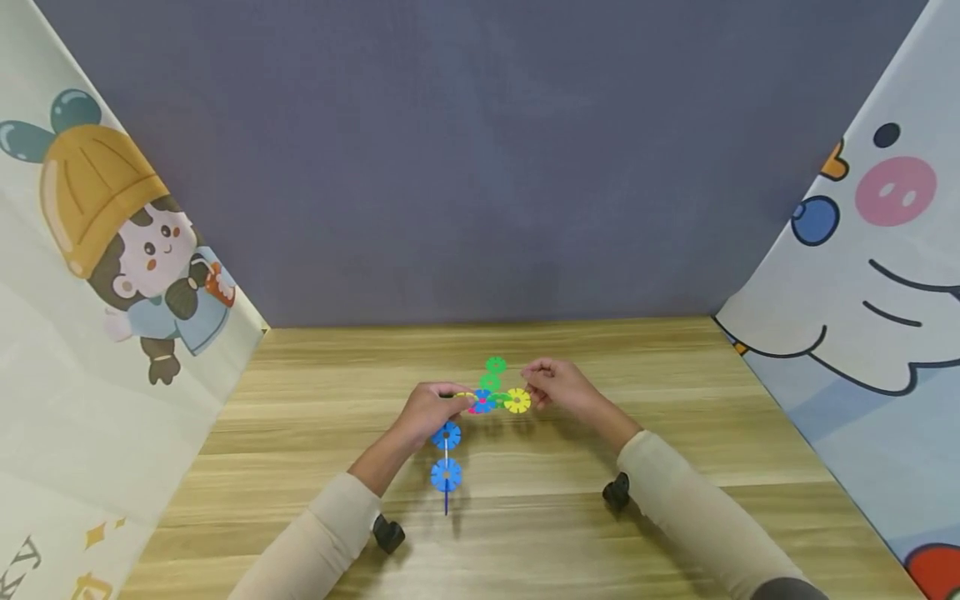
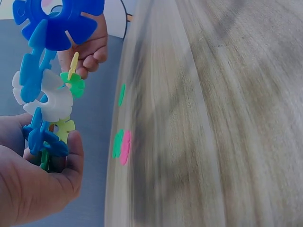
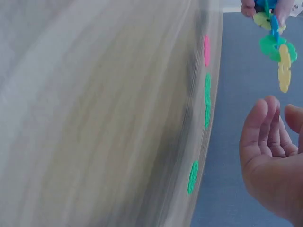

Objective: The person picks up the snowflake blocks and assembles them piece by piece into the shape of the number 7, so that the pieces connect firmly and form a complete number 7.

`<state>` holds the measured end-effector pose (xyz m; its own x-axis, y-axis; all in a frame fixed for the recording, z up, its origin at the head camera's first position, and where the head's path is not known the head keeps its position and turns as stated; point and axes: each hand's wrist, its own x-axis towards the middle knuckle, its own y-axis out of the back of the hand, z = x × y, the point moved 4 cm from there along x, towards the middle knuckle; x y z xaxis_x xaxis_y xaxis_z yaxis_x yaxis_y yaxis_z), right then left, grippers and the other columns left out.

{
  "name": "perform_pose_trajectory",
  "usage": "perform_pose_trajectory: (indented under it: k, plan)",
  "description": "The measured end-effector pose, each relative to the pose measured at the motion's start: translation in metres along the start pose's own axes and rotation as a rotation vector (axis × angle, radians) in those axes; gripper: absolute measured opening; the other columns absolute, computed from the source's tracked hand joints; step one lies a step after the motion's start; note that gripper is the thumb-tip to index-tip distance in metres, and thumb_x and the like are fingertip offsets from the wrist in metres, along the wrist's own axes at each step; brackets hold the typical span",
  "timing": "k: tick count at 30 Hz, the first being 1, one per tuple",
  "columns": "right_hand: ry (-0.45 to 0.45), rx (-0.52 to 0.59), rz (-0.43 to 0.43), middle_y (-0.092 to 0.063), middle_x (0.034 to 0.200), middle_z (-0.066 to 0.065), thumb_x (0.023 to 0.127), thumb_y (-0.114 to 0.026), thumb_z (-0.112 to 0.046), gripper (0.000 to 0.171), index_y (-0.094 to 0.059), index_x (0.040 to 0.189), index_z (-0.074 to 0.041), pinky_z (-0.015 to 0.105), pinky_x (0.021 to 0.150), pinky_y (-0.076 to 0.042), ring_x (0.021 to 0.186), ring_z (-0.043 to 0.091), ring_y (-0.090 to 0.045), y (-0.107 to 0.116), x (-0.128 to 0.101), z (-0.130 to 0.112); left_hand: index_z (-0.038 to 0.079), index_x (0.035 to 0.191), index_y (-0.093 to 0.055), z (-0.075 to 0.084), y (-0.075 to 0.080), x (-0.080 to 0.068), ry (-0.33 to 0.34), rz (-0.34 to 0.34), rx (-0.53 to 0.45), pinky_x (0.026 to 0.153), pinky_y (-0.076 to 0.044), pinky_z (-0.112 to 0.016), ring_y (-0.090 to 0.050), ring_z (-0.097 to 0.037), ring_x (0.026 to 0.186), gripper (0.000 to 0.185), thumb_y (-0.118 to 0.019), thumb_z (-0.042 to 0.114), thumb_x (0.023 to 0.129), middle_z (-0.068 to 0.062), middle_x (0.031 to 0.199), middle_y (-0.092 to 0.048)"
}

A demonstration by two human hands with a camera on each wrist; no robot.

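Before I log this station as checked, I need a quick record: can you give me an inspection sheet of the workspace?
Surface: wooden table, light grain, bare where it shows.
Job's things: a build of slotted plastic discs held above the table; blue discs hang below on an edge-on piece, green ones rise behind, a yellow disc sits on the right.
Clutter: loose pink and green discs lie on the table in the wrist views.
Hands: left hand grips the build; right hand is at the yellow disc, fingers relaxed in the right wrist view.
Cables: nothing seen.
Surroundings: grey backdrop, cartoon-printed side panels.
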<state>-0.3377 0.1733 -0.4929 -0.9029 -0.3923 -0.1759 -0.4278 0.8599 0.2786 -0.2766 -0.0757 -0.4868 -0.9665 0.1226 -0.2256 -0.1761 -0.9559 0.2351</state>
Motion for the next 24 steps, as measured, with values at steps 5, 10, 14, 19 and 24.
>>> perform_pose_trajectory:
  k: [5, 10, 14, 19, 24]
  plan:
    - [0.040, -0.104, 0.039, -0.068, 0.102, 0.023, 0.105, -0.057, -0.021, 0.034, -0.061, 0.128, 0.004, 0.043, 0.073, -0.058, 0.086, 0.039, -0.065, 0.006, 0.006, 0.000, 0.012, 0.109, -0.078, 0.000, -0.001, 0.000, -0.002, 0.001, 0.005, 0.054, -0.042, -0.020, -0.065, -0.021, 0.075, 0.020, -0.073, 0.023, 0.093, -0.017, 0.096, -0.074]
    - [0.125, -0.374, 0.086, -0.072, 0.099, 0.021, 0.104, -0.059, -0.018, 0.028, -0.064, 0.124, 0.001, 0.034, 0.063, -0.057, 0.076, 0.032, -0.069, 0.013, 0.014, 0.000, 0.011, 0.112, -0.077, -0.001, -0.003, -0.001, -0.005, -0.007, -0.005, 0.053, -0.042, -0.020, -0.065, -0.021, 0.075, 0.022, -0.073, 0.021, 0.093, -0.019, 0.097, -0.073]
    - [0.193, -0.580, 0.135, -0.073, 0.100, 0.015, 0.102, -0.062, -0.018, 0.027, -0.066, 0.123, -0.001, 0.032, 0.066, -0.054, 0.070, 0.018, -0.066, 0.018, 0.021, 0.000, 0.011, 0.113, -0.077, -0.003, -0.003, 0.000, -0.003, -0.018, -0.011, 0.052, -0.041, -0.019, -0.061, -0.016, 0.070, 0.023, -0.073, 0.021, 0.093, -0.018, 0.093, -0.072]
    - [0.190, -0.666, 0.169, -0.072, 0.099, 0.011, 0.100, -0.063, -0.018, 0.031, -0.066, 0.126, -0.002, 0.032, 0.067, -0.052, 0.063, 0.011, -0.059, 0.024, 0.027, 0.006, 0.012, 0.113, -0.077, -0.005, -0.004, 0.000, 0.001, -0.034, -0.018, 0.050, -0.040, -0.019, -0.057, -0.011, 0.063, 0.023, -0.074, 0.022, 0.092, -0.015, 0.083, -0.071]
    - [0.164, -0.685, 0.191, -0.067, 0.083, 0.007, 0.099, -0.063, -0.018, 0.036, -0.065, 0.130, 0.000, 0.029, 0.062, -0.045, 0.061, 0.013, -0.051, 0.030, 0.031, 0.013, 0.010, 0.115, -0.076, -0.007, -0.004, 0.002, -0.003, -0.038, -0.017, 0.048, -0.038, -0.018, -0.053, -0.008, 0.059, 0.026, -0.074, 0.022, 0.092, -0.010, 0.075, -0.067]
